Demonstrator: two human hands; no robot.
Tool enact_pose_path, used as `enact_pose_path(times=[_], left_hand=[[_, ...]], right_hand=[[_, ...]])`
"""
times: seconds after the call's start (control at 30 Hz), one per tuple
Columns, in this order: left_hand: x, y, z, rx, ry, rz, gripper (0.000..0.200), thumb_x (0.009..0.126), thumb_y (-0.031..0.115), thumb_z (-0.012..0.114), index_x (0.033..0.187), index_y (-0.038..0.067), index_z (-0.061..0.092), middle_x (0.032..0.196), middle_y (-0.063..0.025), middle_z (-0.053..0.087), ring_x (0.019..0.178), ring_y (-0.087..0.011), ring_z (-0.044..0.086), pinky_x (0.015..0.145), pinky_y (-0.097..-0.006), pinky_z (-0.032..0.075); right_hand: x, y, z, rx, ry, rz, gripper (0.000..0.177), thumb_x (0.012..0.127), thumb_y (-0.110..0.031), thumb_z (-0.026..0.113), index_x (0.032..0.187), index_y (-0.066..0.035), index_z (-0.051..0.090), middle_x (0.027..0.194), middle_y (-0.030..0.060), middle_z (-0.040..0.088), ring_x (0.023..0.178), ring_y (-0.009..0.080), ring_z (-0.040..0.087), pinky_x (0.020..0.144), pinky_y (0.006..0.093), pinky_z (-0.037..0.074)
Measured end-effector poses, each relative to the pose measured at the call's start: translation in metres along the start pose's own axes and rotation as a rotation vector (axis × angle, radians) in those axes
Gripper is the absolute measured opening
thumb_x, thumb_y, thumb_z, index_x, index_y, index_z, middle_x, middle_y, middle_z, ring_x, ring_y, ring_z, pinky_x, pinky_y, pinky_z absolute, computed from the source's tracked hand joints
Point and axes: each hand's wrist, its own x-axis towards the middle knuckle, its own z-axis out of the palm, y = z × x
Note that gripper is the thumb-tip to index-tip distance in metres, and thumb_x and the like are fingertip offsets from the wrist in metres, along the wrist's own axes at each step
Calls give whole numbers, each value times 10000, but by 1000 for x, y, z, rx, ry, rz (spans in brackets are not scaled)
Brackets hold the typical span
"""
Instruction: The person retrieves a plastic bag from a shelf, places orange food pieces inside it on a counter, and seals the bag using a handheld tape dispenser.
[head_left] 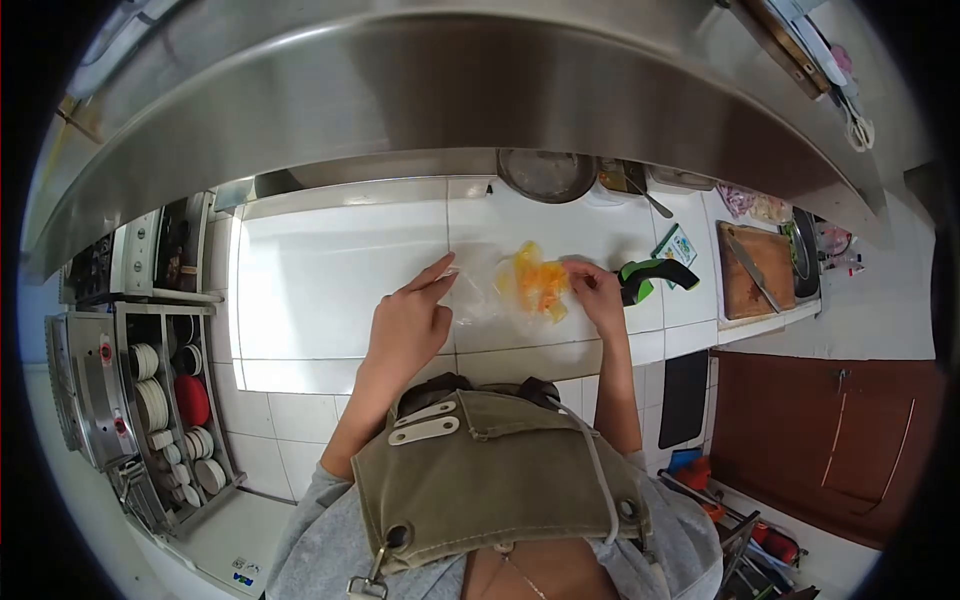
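A clear plastic bag (480, 292) with yellow and orange chopped pieces (540, 280) in it is stretched between my hands over the white tiled counter (330, 270). My left hand (408, 318) pinches the bag's flat, unfilled end between its fingertips. At the filled end, my right hand (598, 296) is closed with fingertips on the plastic. Just right of it lies a tool with a green and black handle (656, 278). Close behind the tool is a small green and white packet (676, 243).
A dark pan (546, 175) stands at the counter's back. To the right, a knife (752, 268) rests on a wooden cutting board (770, 262). Above the counter hangs a steel hood (450, 85). A rack of plates (152, 402) is at the left.
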Motion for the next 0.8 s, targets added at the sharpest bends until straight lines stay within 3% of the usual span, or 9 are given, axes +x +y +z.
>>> enact_pose_path(times=[0.13, 0.2, 0.27, 0.43, 0.53, 0.63, 0.7, 0.73, 0.8], left_hand=[[-1, 1, 9, 127, -68, 44, 325, 672, 11, 531, 959, 79, 668, 1237, -5, 574, 687, -245, 651, 645, -369, 529], [2, -2, 15, 278, -389, 140, 254, 670, 14, 555, 891, 96, 650, 1204, -32, 593, 739, -256, 650, 687, -389, 525], [12, -5, 38, 254, -472, 226, 235, 662, 16, 585, 869, 116, 631, 1247, -88, 549, 800, -291, 645, 726, -413, 515], [21, -10, 70, 442, -597, 229, 368, 664, -23, 577, 1024, 54, 579, 1354, -156, 404, 842, -342, 635, 734, -456, 504], [17, -5, 65, 469, -643, 137, 453, 668, -26, 568, 1117, 23, 536, 1352, -128, 419, 862, -346, 629, 761, -466, 502], [21, 1, 65, 347, -596, 47, 527, 659, -27, 559, 1180, 37, 517, 1359, -91, 422, 869, -355, 624, 780, -468, 501], [23, -4, 62, 314, -568, 50, 544, 660, -26, 551, 1198, 41, 510, 1361, -76, 424, 878, -355, 621, 791, -461, 499], [25, -7, 60, 278, -538, 54, 560, 661, -25, 543, 1216, 46, 502, 1363, -62, 426, 886, -354, 618, 803, -455, 498], [27, -18, 59, 230, -526, 85, 553, 663, -19, 546, 1209, 55, 506, 1349, -75, 435, 908, -353, 610, 809, -445, 495]], right_hand=[[-4, -8, -5, 42, -29, 73, 181, 850, -11, 550, 985, 9, 668, 770, 0, 643, 646, 32, 510, 614, 199, 436], [-8, -15, -7, 94, -16, 49, 175, 848, -17, 556, 979, 19, 665, 755, -5, 635, 648, 34, 515, 625, 194, 437], [-10, -7, -6, 97, -10, 73, 174, 848, -17, 554, 976, 19, 666, 750, -7, 630, 646, 33, 512, 623, 191, 434], [-10, -9, -4, 69, 24, 91, 177, 847, -16, 551, 975, 13, 669, 733, -17, 616, 637, 35, 505, 617, 192, 429], [-12, -2, -3, 119, 70, 78, 171, 855, -16, 539, 954, 12, 675, 699, -32, 609, 616, 28, 502, 601, 181, 425], [-17, -11, -6, 77, -25, 154, 257, 800, -15, 601, 1053, -13, 644, 935, 68, 637, 785, 113, 559, 725, 244, 457], [-32, -55, -3, -553, 134, -360, 477, 707, -30, 678, 1173, -60, 578, 1279, 141, 486, 1048, 254, 500, 916, 389, 394], [-37, -79, 1, -549, 135, -365, 477, 707, -30, 678, 1173, -60, 578, 1279, 141, 486, 1048, 254, 500, 916, 389, 394], [-51, -111, 13, -709, -290, -375, 631, 637, -66, 724, 1235, -103, 525, 1442, 131, 273, 1184, 364, 365, 1016, 514, 248]])
